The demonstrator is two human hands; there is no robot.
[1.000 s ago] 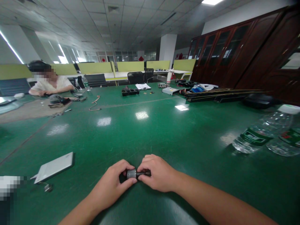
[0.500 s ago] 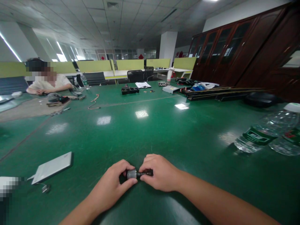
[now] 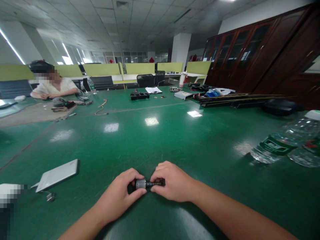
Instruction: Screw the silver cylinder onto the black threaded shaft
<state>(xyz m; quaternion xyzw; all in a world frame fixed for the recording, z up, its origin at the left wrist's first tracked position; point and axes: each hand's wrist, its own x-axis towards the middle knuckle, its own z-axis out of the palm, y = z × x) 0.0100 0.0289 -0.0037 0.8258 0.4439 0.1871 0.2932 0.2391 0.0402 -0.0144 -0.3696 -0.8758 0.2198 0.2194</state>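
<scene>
In front of me, low over the green table [image 3: 120,150], is a small metal cylinder with a dark ribbed shaft [image 3: 140,184]; its exact kind I cannot make out. My left hand [image 3: 122,190] grips the silver cylinder from the left, thumb below and fingers above. On the other side, my right hand [image 3: 172,183] has its thumb and fingers closed around the dark shaft, whose far end is partly hidden by the palm. The part lies level, pointing from one hand to the other.
Left of my hands are a flat white device [image 3: 57,175] and a small metal piece [image 3: 50,197]. Water bottles [image 3: 275,145] stand at right. Farther back are a black tray [image 3: 139,95], a clipboard [image 3: 153,90] and long dark bars [image 3: 225,100]. A person [image 3: 53,85] sits far left.
My right thumb and fingers have loosened slightly and shifted a little right along the shaft, showing more of it. My left hand keeps its hold on the cylinder.
</scene>
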